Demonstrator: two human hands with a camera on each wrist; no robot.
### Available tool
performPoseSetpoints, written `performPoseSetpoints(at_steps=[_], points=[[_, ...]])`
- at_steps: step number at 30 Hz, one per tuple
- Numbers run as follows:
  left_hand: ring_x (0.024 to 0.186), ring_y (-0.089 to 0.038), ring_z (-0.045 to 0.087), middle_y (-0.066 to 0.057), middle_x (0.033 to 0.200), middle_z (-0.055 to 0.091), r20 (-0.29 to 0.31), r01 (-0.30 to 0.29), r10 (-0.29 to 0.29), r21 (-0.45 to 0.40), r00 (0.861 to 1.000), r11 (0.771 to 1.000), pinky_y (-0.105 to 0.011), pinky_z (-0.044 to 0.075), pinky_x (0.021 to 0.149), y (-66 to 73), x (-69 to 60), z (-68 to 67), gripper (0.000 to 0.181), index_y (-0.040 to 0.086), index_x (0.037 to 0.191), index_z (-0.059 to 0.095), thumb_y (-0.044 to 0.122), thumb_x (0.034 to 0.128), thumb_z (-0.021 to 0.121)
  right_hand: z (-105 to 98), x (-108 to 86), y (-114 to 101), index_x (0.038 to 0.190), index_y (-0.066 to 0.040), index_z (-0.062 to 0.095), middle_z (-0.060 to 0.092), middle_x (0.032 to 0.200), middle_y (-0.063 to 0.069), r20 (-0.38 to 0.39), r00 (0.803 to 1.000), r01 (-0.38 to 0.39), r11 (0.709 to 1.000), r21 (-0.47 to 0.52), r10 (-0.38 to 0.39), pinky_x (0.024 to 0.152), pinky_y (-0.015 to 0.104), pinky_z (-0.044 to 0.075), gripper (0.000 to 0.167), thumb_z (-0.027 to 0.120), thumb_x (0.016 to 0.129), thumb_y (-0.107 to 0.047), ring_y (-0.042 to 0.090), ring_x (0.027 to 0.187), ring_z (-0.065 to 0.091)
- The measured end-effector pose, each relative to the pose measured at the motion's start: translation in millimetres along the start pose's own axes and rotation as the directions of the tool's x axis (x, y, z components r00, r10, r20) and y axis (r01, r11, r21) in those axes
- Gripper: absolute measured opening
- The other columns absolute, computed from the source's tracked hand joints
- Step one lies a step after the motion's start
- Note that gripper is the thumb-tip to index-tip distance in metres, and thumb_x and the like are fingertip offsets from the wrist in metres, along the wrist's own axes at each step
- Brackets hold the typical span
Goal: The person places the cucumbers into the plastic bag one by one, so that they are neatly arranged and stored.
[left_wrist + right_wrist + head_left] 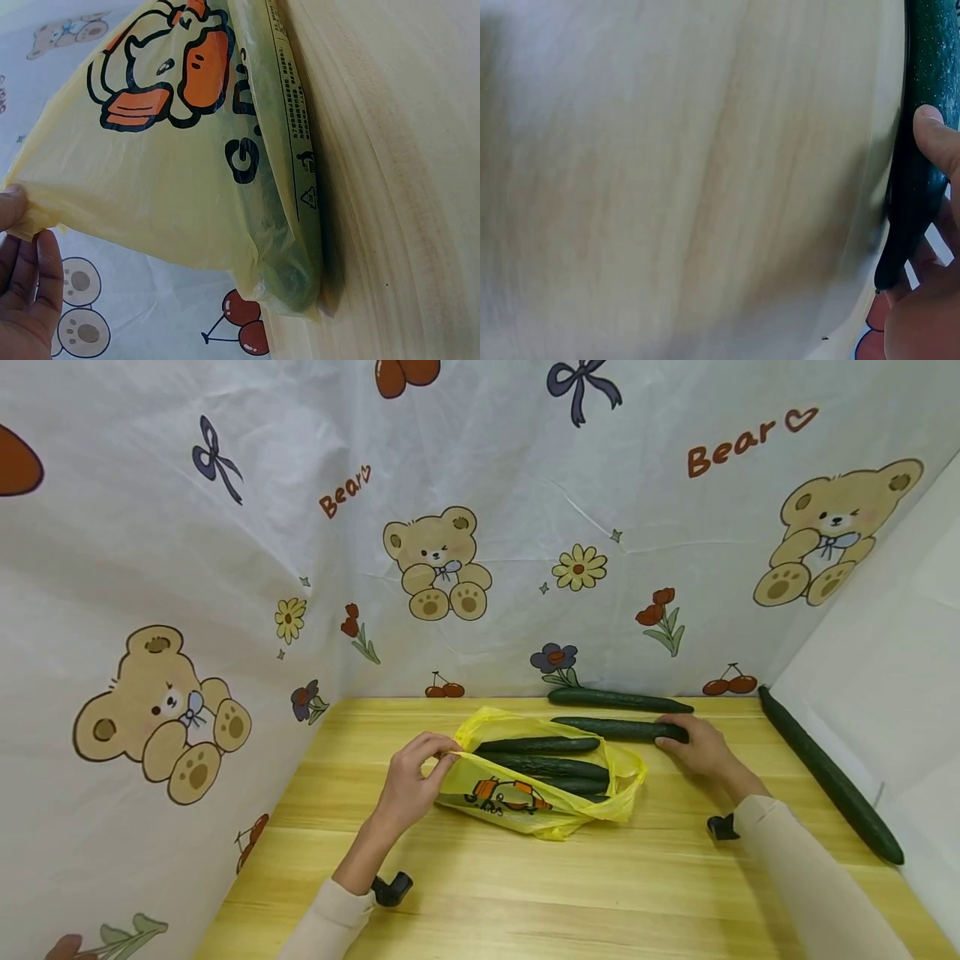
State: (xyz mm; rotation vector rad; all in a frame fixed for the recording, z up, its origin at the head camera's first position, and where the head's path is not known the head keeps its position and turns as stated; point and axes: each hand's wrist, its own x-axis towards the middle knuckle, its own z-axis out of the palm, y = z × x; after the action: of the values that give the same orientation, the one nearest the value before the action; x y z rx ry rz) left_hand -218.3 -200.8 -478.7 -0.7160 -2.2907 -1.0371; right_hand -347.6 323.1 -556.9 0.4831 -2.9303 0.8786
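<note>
A yellow plastic bag [495,814] with a printed cartoon lies on its side, its mouth spread, with several dark green cucumbers [551,766] inside. My left hand [411,781] pinches the bag's edge between thumb and fingers; the left wrist view shows the bag [172,202] stretched taut from that pinch. Behind the bag, my right hand [701,747] grips the right end of another cucumber [615,729]. In the right wrist view the thumb lies along this cucumber [922,142] and the fingers curl beneath it. The cucumber's left end is close to the bag's far rim.
One more cucumber [618,699] lies at the table's back edge against the printed cloth [510,635]. A long cucumber [828,772] lies along the right edge by the white wall [900,693]. The wooden table [525,893] extends in front of the bag.
</note>
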Motion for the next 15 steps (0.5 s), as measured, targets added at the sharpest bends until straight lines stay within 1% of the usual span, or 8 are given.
performPoseSetpoints(at_steps=[3,5,7,8,10,12,13,15], points=[[0.094,-0.011,0.070,0.002,0.109,0.075,0.003,-0.005,0.005,0.000,1.000,1.000,-0.025,0.061,0.081,1.6,-1.1,-0.7,0.014,0.019,0.110,0.078,0.010,0.0996,0.076,-6,-3.5,-6,0.147,0.002,0.059,0.055,0.150,0.037,0.032,0.999,0.009,1.000,-0.006,-0.009,0.113,0.078,0.037,0.051,0.066,0.108,-0.030,0.063,0.137,0.048],[0.094,-0.011,0.070,0.002,0.109,0.075,0.001,-0.011,0.011,0.000,1.000,1.000,-0.026,0.061,0.081,2.2,-0.4,-0.9,0.014,0.018,0.110,0.078,0.009,0.0994,0.076,-13,-2.7,-11,0.147,0.003,0.059,0.060,0.144,0.038,0.043,0.999,0.012,1.000,-0.016,-0.012,0.109,0.076,0.041,0.053,0.065,0.108,-0.032,0.062,0.132,0.051],[0.093,-0.011,0.070,0.001,0.109,0.076,-0.004,-0.019,0.019,0.004,1.000,1.000,-0.027,0.061,0.080,2.2,-0.6,-0.9,0.015,0.018,0.110,0.078,0.008,0.0990,0.076,-20,-1.6,-17,0.147,0.004,0.059,0.069,0.122,0.037,0.066,0.998,0.003,1.000,-0.004,-0.003,0.096,0.067,0.050,0.054,0.065,0.109,-0.034,0.057,0.111,0.060],[0.094,-0.011,0.070,0.002,0.109,0.076,-0.006,-0.017,0.017,0.006,1.000,1.000,-0.027,0.061,0.079,2.4,-0.8,-0.9,0.015,0.018,0.110,0.078,0.008,0.0989,0.076,-23,-1.1,-20,0.147,0.004,0.059,0.072,0.110,0.033,0.071,0.998,0.001,1.000,-0.013,-0.001,0.089,0.060,0.051,0.055,0.064,0.109,-0.035,0.051,0.100,0.061],[0.094,-0.011,0.069,0.002,0.110,0.075,-0.005,-0.008,0.008,0.007,1.000,1.000,-0.029,0.062,0.079,2.7,-1.9,-0.8,0.015,0.019,0.110,0.078,0.009,0.0989,0.076,-27,-0.4,-25,0.146,0.005,0.059,0.072,0.090,0.021,0.073,0.997,0.013,1.000,-0.023,-0.012,0.076,0.044,0.047,0.055,0.063,0.109,-0.036,0.034,0.080,0.058],[0.093,-0.010,0.069,0.002,0.109,0.075,-0.006,0.000,0.000,0.005,1.000,1.000,-0.031,0.062,0.079,3.3,-3.3,-0.7,0.015,0.019,0.110,0.078,0.009,0.0987,0.076,-30,-0.6,-30,0.146,0.005,0.058,0.065,0.074,0.013,0.084,0.996,0.019,1.000,-0.022,-0.017,0.069,0.036,0.040,0.054,0.062,0.110,-0.036,0.021,0.066,0.048],[0.093,-0.011,0.069,0.003,0.109,0.075,-0.006,0.003,-0.003,0.004,1.000,1.000,-0.032,0.062,0.079,3.5,-4.0,-0.5,0.015,0.019,0.110,0.078,0.009,0.0988,0.076,-31,-0.9,-32,0.145,0.005,0.058,0.067,0.077,0.011,0.075,0.997,0.032,0.999,-0.031,-0.029,0.070,0.033,0.041,0.053,0.061,0.110,-0.034,0.016,0.067,0.049],[0.093,-0.010,0.069,0.003,0.109,0.075,-0.001,0.010,-0.010,0.000,1.000,1.000,-0.031,0.062,0.080,4.4,-5.1,-0.5,0.015,0.020,0.110,0.078,0.010,0.0992,0.076,-33,-3.0,-34,0.144,0.006,0.058,0.071,0.085,0.013,0.049,0.997,0.058,0.997,-0.047,-0.056,0.069,0.031,0.043,0.050,0.062,0.110,-0.032,0.012,0.067,0.051]])
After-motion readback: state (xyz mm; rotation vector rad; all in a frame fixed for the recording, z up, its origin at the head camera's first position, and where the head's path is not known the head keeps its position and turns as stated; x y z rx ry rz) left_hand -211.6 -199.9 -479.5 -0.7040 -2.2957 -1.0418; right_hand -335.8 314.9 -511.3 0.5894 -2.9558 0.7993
